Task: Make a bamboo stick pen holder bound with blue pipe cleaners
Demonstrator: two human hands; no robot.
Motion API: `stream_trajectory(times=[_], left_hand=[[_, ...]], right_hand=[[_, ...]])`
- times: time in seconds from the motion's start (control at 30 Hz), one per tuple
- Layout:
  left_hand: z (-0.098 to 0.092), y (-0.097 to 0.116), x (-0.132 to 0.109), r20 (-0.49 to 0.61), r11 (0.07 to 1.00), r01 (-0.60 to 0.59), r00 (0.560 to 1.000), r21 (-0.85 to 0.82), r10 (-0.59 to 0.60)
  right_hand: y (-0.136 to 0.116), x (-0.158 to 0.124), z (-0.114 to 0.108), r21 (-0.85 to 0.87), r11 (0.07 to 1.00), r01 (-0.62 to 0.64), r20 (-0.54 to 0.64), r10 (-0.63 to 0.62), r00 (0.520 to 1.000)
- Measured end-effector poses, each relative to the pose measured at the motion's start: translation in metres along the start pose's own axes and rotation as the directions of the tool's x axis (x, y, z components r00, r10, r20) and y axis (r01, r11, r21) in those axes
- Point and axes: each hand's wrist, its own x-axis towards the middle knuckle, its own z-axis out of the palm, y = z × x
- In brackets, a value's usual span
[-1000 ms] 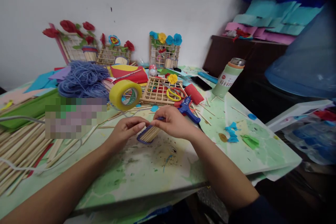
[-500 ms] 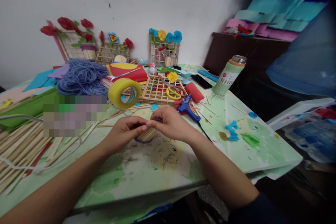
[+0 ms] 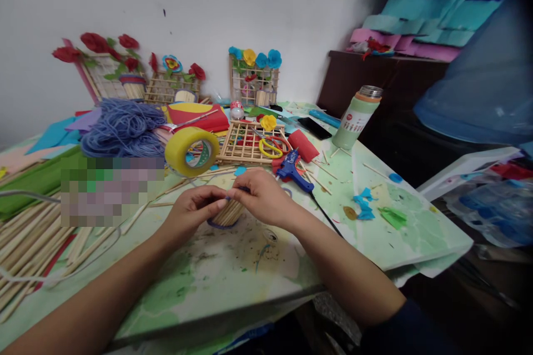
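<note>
A small pot of bamboo sticks (image 3: 227,214), edged with blue yarn at its base and rim, stands tilted on the table between my hands. My left hand (image 3: 195,209) is closed on its near left side, thumb and fingers pinching at the upper edge. From the right, my right hand (image 3: 261,195) pinches blue yarn at the pot's rim, its fingertips meeting those of my left hand. A loop of blue yarn (image 3: 287,192) shows just beyond the right hand. Much of the rim is hidden by my fingers.
Behind my hands lie a tape roll (image 3: 171,151), a stick lattice (image 3: 233,144), scissors (image 3: 270,148) and a blue glue gun (image 3: 295,171). Blue yarn (image 3: 122,127) and loose sticks (image 3: 31,255) cover the left. A green bottle (image 3: 356,119) stands at the back right.
The whole view has shifted slightly, with things sitting a little further left. Both hands keep their pinch at the rim; a blue yarn loop now shows right of my right hand.
</note>
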Motion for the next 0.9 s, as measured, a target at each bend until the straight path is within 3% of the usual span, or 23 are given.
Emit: stream_trajectory(times=[0.1,0.23,0.37,0.5,0.63,0.77,0.9], left_hand=[[0.001,0.001,-0.001,0.021,0.999,-0.025,0.999,-0.026,0.026],[0.001,0.006,-0.001,0.006,0.997,-0.041,0.999,0.068,0.040],[-0.001,0.008,0.000,-0.054,0.988,-0.067,0.996,0.138,0.075],[-0.003,0.005,0.002,-0.113,0.995,-0.072,0.990,0.071,0.079],[-0.001,0.007,0.003,-0.194,0.986,0.019,0.980,-0.165,-0.052],[-0.001,0.013,0.005,-0.228,0.883,0.160,0.932,-0.442,-0.283],[-0.007,0.013,0.011,-0.274,0.821,0.178,0.886,-0.542,-0.373]], right_hand=[[-0.003,-0.001,0.000,-0.017,1.000,0.016,0.015,-0.015,1.000],[-0.004,-0.002,-0.001,-0.019,0.999,0.040,0.024,-0.039,0.999],[-0.002,-0.001,-0.006,0.068,0.998,0.015,0.087,-0.021,0.996],[0.004,0.008,-0.018,0.096,0.995,-0.005,0.085,-0.004,0.996],[0.016,0.029,-0.037,0.152,0.988,-0.004,0.092,-0.010,0.996],[0.034,0.041,-0.053,0.172,0.985,0.008,0.170,-0.038,0.985],[0.044,0.032,-0.055,0.174,0.985,-0.021,0.047,0.013,0.999]])
